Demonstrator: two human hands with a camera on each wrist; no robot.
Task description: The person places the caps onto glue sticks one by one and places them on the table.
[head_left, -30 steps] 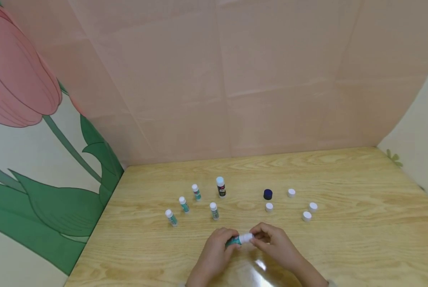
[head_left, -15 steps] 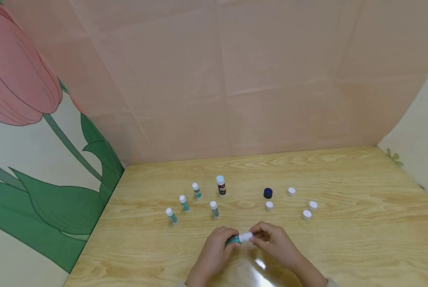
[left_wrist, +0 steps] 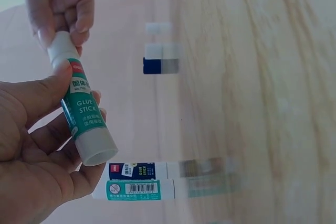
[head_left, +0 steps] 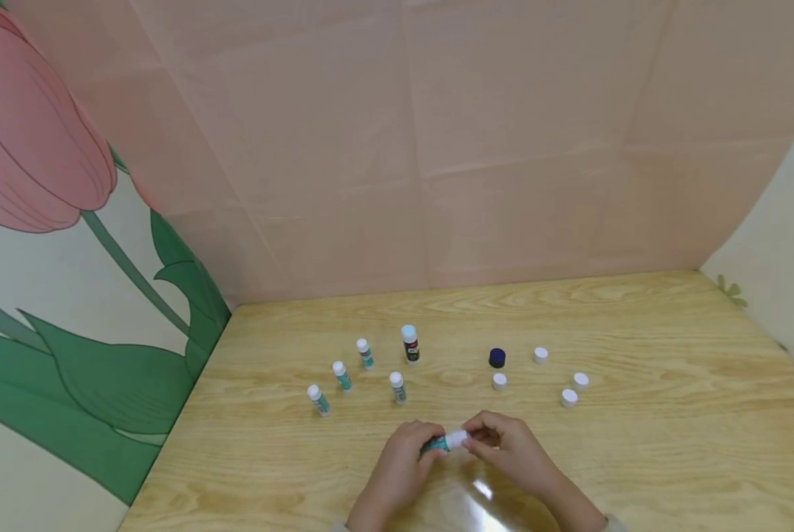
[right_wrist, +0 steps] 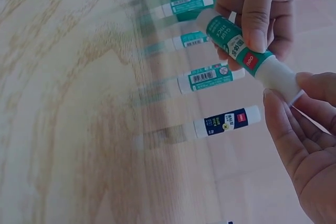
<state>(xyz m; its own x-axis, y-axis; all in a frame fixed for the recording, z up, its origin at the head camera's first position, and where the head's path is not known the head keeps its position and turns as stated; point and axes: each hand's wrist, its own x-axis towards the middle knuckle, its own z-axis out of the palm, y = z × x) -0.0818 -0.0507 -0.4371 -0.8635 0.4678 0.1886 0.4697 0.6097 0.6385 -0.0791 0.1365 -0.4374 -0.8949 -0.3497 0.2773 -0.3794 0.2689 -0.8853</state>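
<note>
Head view: our left hand [head_left: 402,459] grips the stick [head_left: 443,442] by its teal body [head_left: 435,445], our right hand [head_left: 506,448] pinches its white end [head_left: 456,440] (partly covered), the long axis lying crosswise between them above the table [head_left: 676,421].

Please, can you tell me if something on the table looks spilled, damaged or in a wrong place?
Nothing stands out: five sticks stand upright, five caps sit to their right, and I see no spill. The held stick looks intact.
</note>
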